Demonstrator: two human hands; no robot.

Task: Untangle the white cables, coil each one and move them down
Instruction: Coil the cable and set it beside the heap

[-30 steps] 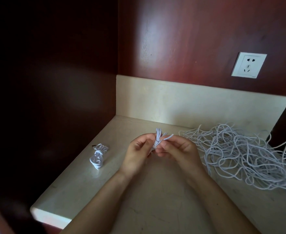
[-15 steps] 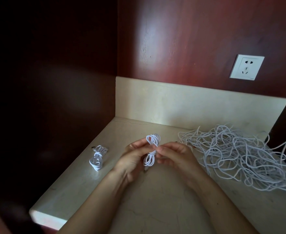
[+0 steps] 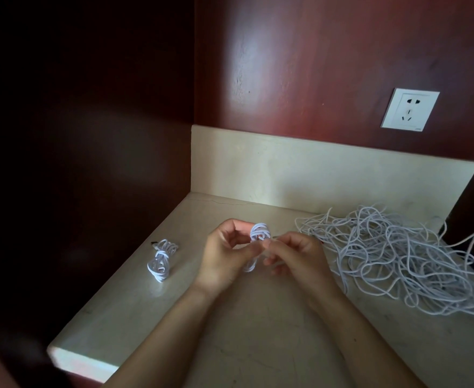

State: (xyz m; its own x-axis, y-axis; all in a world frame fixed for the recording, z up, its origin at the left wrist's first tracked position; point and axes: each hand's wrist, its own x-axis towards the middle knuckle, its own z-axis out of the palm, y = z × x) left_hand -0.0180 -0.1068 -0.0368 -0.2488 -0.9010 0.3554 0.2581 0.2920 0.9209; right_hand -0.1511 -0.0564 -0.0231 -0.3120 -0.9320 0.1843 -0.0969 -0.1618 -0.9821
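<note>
Between my two hands, above the middle of the counter, hangs a small coiled white cable (image 3: 259, 233). My left hand (image 3: 224, 253) pinches its waist from the left. From the right, my right hand (image 3: 297, 256) pinches the same spot with curled fingers. The coil's top loops stand above my fingers and its lower loops hang below. A finished coiled white cable (image 3: 161, 259) lies on the counter to the left. A large tangle of white cables (image 3: 403, 256) covers the right side of the counter.
The cream stone counter (image 3: 247, 331) ends at a front-left edge near me. A cream backsplash (image 3: 314, 169) and dark red wall panels close the back and left. A white wall socket (image 3: 409, 110) sits at the upper right.
The coil has turned from a bunch pressed between my fingers to an upright wrapped bundle. My hands stayed together at the counter's middle, and my left fingers have opened a little.
</note>
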